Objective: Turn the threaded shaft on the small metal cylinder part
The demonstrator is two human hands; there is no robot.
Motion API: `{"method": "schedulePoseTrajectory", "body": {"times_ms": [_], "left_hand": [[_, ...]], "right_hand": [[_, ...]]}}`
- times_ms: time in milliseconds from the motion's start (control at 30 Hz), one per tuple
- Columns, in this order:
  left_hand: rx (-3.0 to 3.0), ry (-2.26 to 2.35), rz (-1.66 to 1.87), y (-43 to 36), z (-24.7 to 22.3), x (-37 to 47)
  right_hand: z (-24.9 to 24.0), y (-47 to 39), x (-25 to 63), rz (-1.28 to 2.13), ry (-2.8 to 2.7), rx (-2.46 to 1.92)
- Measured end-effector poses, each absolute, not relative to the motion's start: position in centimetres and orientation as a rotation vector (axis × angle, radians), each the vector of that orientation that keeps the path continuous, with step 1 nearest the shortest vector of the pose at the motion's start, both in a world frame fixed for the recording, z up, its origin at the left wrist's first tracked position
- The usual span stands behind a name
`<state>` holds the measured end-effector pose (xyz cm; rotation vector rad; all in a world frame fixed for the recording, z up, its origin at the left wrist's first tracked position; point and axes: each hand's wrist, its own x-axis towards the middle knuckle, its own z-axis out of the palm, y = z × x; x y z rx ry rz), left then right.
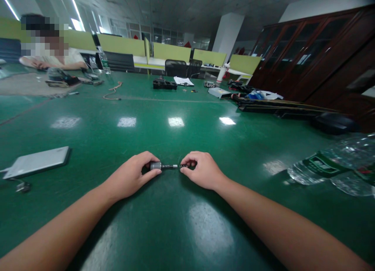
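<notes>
My left hand (139,171) is closed around a small motor (156,165), a grey metal cylinder with a long thin shaft (168,167) that points right and ends in a pale tip. Just past that tip, my right hand (202,170) pinches a small dark ring-like part (183,166) between thumb and fingers. A narrow gap seems to lie between the shaft tip and this part. Both hands are low over the green tabletop (152,216). Fingers hide much of each held piece.
To the left lies a silver flat device (38,161) with a cable. Clear plastic bottles (319,167) lie at right. Farther back are a black part (164,84), a cord (113,91), a metal box (218,92) and long dark strips (281,107). A person (52,60) sits across the table.
</notes>
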<state>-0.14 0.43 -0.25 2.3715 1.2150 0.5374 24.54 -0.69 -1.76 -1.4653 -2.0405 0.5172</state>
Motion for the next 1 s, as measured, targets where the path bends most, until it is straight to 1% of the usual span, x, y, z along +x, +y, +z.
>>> {"method": "schedulePoseTrajectory", "body": {"times_ms": [1000], "left_hand": [[2.401, 1.073, 0.557, -0.2, -0.38, 0.27]], "right_hand": [[-1.86, -1.1, 23.64, 0.56, -2.214, -1.145]]}}
